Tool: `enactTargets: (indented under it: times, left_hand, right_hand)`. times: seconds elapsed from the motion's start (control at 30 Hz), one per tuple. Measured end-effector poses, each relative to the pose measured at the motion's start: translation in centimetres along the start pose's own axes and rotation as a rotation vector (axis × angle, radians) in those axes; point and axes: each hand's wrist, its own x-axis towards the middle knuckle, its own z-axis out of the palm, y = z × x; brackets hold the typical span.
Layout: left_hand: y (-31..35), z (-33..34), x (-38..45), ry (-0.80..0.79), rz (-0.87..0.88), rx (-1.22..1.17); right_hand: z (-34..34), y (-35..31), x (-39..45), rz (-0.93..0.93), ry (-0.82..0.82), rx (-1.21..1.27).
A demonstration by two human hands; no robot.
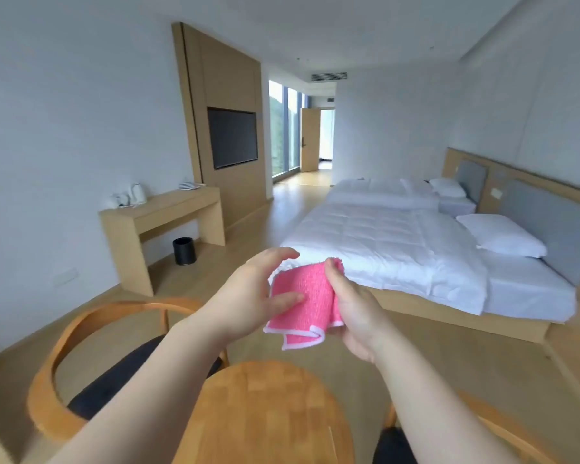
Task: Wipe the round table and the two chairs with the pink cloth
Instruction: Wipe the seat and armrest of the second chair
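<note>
Both hands are raised in front of the body, above the near edge of the round wooden table (265, 416), and the folded pink cloth with a white stitched border (300, 304) hangs in the air between them, clear of the tabletop. The right hand (352, 313) grips the cloth along its right side: the fingers (334, 272) are curled over the upper edge and the fabric is bunched against the palm, so this hand is closed firmly on the cloth. The left hand (253, 289) is much looser. Its fingers are spread and only gently bent, arching over the top left corner, while the thumb lies flat across the pink face of the cloth; it touches and steadies the fabric without clamping it. The lower corner of the cloth droops in a doubled fold below both hands.

To the left of the table stands a curved wooden armchair with a dark seat cushion (91, 373), partly hidden by the left forearm. A second wooden chair (503, 430) shows at the lower right, mostly behind the right forearm. Beyond the hands are two beds with white bedding (392, 242), a light wooden desk (161, 219) against the left wall, a small black waste bin (184, 251) beneath it, and a dark wall-mounted television (232, 138).
</note>
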Motion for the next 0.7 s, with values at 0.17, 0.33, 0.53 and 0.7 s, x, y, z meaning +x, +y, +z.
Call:
enactTargets:
  times: [0.17, 0.33, 0.53, 0.7]
  left_hand:
    - [-4.9, -8.2, -4.7, 0.019, -0.131, 0.101]
    - [-10.7, -14.8, -8.9, 0.144, -0.217, 0.201]
    - [-18.3, -20.4, -13.6, 0.264, -0.328, 0.262]
    - [-23.4, -23.2, -14.7, 0.234, -0.374, 0.233]
  right_hand:
    - [10.1, 1.3, 3.8, 0.002, -0.255, -0.074]
    - [18.9, 3.4, 7.0, -0.130, -0.317, -0.194]
    - [28.2, 7.9, 10.1, -0.313, -0.182, -0.262]
    - [33.4, 10.4, 13.3, -0.223, -0.345, -0.264]
